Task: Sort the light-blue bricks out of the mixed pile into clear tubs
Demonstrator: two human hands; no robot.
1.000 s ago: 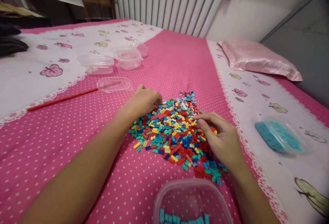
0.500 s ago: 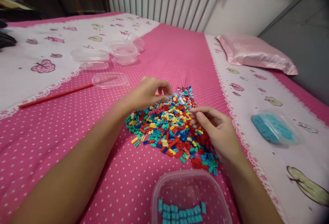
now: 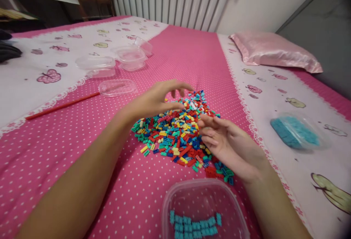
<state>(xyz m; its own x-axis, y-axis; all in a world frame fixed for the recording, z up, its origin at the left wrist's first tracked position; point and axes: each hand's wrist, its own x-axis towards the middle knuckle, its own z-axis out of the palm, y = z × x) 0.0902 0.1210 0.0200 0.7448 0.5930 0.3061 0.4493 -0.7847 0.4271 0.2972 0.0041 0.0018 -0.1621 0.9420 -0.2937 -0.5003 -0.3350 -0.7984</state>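
A heap of small toy building bricks (image 3: 175, 136) in red, yellow, blue, green and cream lies on the pink dotted bedspread. My left hand (image 3: 171, 96) hovers over the heap's far left part, thumb and fingers spread apart with nothing seen between them. Close to the heap's right side, my right hand (image 3: 227, 140) is turned palm up, its fingers loosely bent and no brick visible in it. In front of me, a clear plastic tub (image 3: 203, 195) holds light-blue bricks (image 3: 196, 226) lined up in rows; its near edge is cut off.
A clear box of turquoise bricks (image 3: 297, 131) stands at the right. Clear containers (image 3: 130, 58), a lid (image 3: 117, 87) and a thin red stick (image 3: 63, 105) lie at the left. A pink pillow (image 3: 274, 52) is at the far right, a radiator (image 3: 170, 1) behind.
My left hand has opened wider and reached slightly farther over the heap. My right hand has rolled from a near-pinch to palm up, its fingers loosening.
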